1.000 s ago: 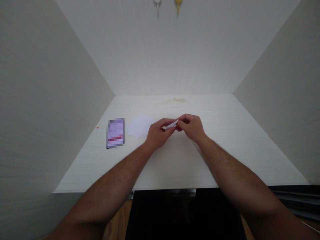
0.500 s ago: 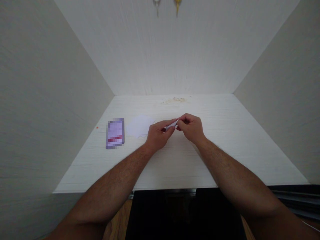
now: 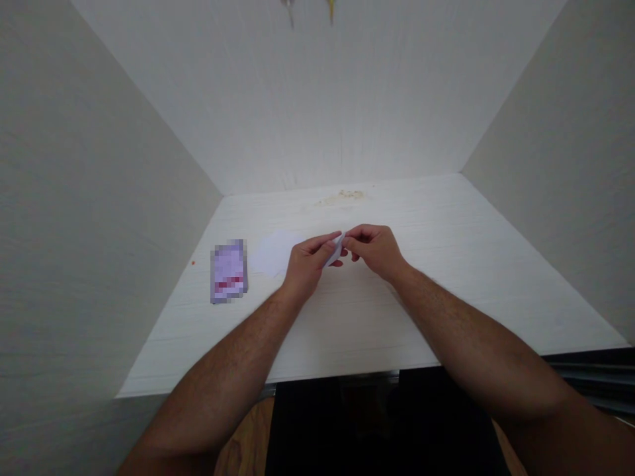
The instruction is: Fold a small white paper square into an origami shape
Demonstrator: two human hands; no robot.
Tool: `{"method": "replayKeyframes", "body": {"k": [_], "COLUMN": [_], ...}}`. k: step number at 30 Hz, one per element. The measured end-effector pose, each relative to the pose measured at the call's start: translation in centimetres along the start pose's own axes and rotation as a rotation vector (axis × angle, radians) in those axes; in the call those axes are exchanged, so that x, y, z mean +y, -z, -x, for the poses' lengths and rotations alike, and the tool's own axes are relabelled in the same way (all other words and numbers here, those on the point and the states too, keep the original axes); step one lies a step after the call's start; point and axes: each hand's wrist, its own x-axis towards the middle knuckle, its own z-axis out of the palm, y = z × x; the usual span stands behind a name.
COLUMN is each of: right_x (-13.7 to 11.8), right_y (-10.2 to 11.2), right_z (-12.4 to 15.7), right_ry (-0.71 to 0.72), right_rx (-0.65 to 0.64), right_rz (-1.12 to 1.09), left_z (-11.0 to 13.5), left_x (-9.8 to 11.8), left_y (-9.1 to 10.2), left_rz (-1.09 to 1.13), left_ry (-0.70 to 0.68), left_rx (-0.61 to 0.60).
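Observation:
Above the middle of the white tabletop, a small folded piece of white paper is held between both hands. My left hand is closed on it, with the thumb on the near face and fingers behind. At its upper right edge, my right hand pinches the paper between thumb and index finger. Several loose sheets of white paper lie flat just left of my left hand, which partly hides them.
A purple tablet-like rectangle, blurred out, lies at the left of the table. A tiny orange bit is near the left wall. Brownish crumbs or stains mark the back. Walls enclose three sides.
The folded paper has tilted more upright in my left hand. My right fingers have shifted slightly left along its edge. The whole view has tilted a little.

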Motion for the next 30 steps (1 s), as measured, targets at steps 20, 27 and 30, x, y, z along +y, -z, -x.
{"method": "replayKeyframes", "body": {"k": [20, 27, 30], "right_x": [-0.04, 0.02, -0.04], "right_y": [-0.32, -0.21, -0.15], "right_z": [-0.01, -0.10, -0.08], "right_ry": [-0.034, -0.037, -0.036], "right_rx": [0.010, 0.031, 0.029], "right_rz": [-0.039, -0.102, -0.101], "left_z": [-0.07, 0.23, 0.17], "left_x": [0.07, 0.39, 0.20], "left_y": [-0.17, -0.31, -0.21], "left_rz": [0.013, -0.017, -0.017], "left_ry": [-0.058, -0.034, -0.046], "left_rx": [-0.008, -0.006, -0.005]}}
